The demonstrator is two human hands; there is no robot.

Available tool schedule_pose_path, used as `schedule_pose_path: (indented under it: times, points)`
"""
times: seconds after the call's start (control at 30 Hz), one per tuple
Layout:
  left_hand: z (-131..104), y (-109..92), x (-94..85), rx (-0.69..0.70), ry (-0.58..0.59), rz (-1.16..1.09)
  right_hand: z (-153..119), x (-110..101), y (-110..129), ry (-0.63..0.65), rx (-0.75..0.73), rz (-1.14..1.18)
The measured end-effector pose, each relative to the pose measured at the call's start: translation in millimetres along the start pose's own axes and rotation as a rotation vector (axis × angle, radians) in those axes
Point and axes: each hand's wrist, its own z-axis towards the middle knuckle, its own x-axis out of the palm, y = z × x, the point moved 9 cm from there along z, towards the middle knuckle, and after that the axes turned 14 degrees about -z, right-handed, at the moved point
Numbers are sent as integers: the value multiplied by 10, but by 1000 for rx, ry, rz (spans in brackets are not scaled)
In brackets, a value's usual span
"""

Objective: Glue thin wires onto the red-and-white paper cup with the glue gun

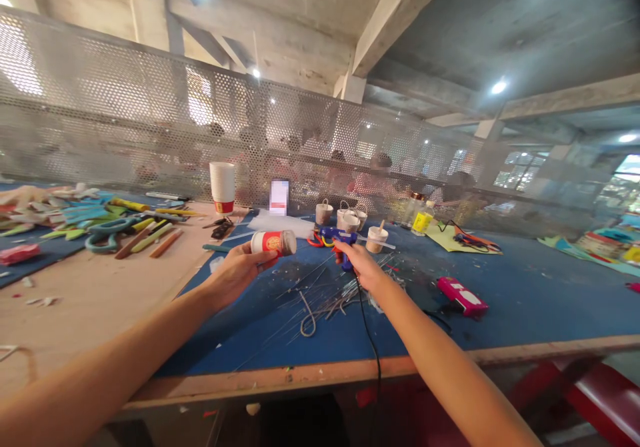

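I have the left hand (240, 270) pinching a red-and-white paper cup (273, 242), tipped sideways, above the blue surface (545, 294) near its left edge. My right hand (364, 262) grips a blue glue gun (345, 236), back from the front edge; its nozzle seems blurred.

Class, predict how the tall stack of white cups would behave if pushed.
The stack of white cups would probably tip if pushed near its top, being tall and narrow. The cups nest closely, suggesting thin walls, so it is likely light.
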Motion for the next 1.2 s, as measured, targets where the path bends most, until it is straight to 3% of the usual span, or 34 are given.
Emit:
schedule_pose_path:
  times: [0.3,0.53,0.73,0.83,0.9,1.03,1.2]
  points:
    - [-20,-41,6,37,-8,2,164,-179,-286,13,43,-550]
    - [-29,-43,14,42,-15,21,117,-245,-133,-19,15,-982]
    - [-26,-11,-3,31,-13,54,12,-311,18,-144,17,-1243]
    - [-38,-4,12,24,-9,88,-104,-242,294,-285,-155,-1284]
    - [-48,-1,26,25,-8,115,-237,-85,558,-326,-368,-1096]
    - [-63,12,41,30,2,160,-569,372,1042,-195,-756,-690]
    - [-77,10,69,64,70,223,-832,716,1329,-175,-993,-762]
